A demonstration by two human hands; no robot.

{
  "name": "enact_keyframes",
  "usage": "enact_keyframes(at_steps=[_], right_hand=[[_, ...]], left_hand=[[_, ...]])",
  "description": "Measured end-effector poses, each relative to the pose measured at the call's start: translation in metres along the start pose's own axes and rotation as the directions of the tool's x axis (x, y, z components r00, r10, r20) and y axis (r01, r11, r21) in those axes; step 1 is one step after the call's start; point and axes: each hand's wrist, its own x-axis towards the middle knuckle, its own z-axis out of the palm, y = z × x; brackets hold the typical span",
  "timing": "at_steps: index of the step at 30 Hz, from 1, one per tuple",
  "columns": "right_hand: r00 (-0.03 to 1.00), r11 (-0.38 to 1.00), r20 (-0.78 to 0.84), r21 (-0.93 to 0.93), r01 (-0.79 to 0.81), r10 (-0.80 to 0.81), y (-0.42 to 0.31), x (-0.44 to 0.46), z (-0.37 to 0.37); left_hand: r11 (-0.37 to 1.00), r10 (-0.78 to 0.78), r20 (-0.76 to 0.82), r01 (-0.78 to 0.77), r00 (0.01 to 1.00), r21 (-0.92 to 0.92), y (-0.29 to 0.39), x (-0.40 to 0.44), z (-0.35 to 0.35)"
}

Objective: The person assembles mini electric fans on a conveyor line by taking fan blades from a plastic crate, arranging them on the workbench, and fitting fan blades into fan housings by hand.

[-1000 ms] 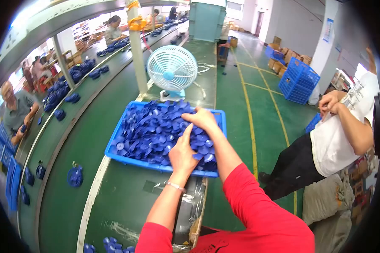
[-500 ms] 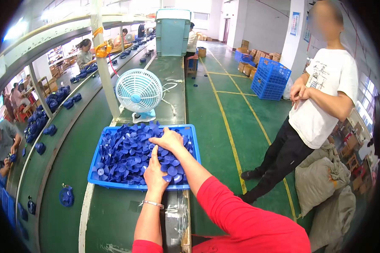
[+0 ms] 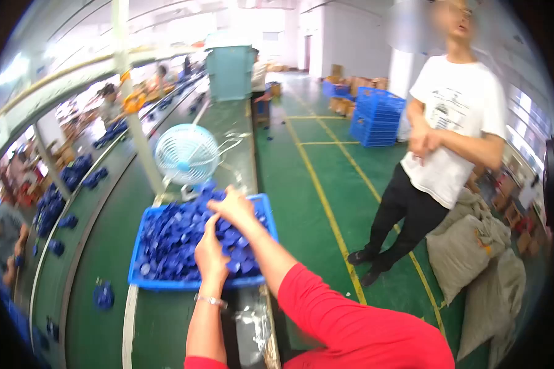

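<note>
My left hand (image 3: 212,256) is at the front of a blue tray (image 3: 140,246) heaped with small, rounded blue plastic pieces (image 3: 173,237). Its thumb stretches upward, while the other fingers are partly hidden against the pieces. Over the right part of the heap is my right hand (image 3: 234,208), its fingers extended to the left near the left thumb. Both hands look open and cupped about the pieces, with no firm grip visible. Motion blur softens the fingertips.
Behind the tray stand a light blue fan (image 3: 186,154) and a teal bin (image 3: 229,74). A conveyor (image 3: 104,246) carrying blue items runs at left. To the right are a standing person (image 3: 455,123), sacks (image 3: 465,252) and blue crates (image 3: 375,117).
The whole view has shifted, so the bench, tray and fan appear farther left. Both hands stay at the heap in much the same pose. The standing person's head has turned.
</note>
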Motion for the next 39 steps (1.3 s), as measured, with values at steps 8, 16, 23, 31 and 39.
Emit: enact_keyframes(at_steps=[8, 16, 23, 31, 39], right_hand=[[0.988, 0.986, -0.011, 0.066, 0.153, -0.153, -0.073, -0.057, -0.011], [0.898, 0.843, 0.181, 0.456, 0.284, -0.401, -0.100, -0.219, 0.078], [0.685, 0.623, 0.255, 0.693, 0.363, -0.682, -0.103, -0.324, 0.117], [0.264, 0.458, 0.383, 0.819, 0.346, -0.885, -0.075, -0.329, 0.140], [0.379, 0.587, 0.461, 0.726, 0.358, -0.802, -0.073, -0.310, 0.147]], left_hand=[[0.998, 0.039, -0.220, -0.049, 0.975, -0.038, 0.012, -0.041, -0.067], [0.923, -0.036, -0.407, 0.186, 0.913, 0.336, -0.037, -0.207, -0.117], [0.859, -0.188, -0.365, 0.333, 0.912, 0.389, -0.055, -0.329, -0.160], [0.726, -0.504, -0.205, 0.540, 0.839, 0.426, -0.034, -0.395, -0.211], [0.516, -0.640, -0.443, 0.779, 0.627, 0.357, -0.020, -0.427, -0.208]])
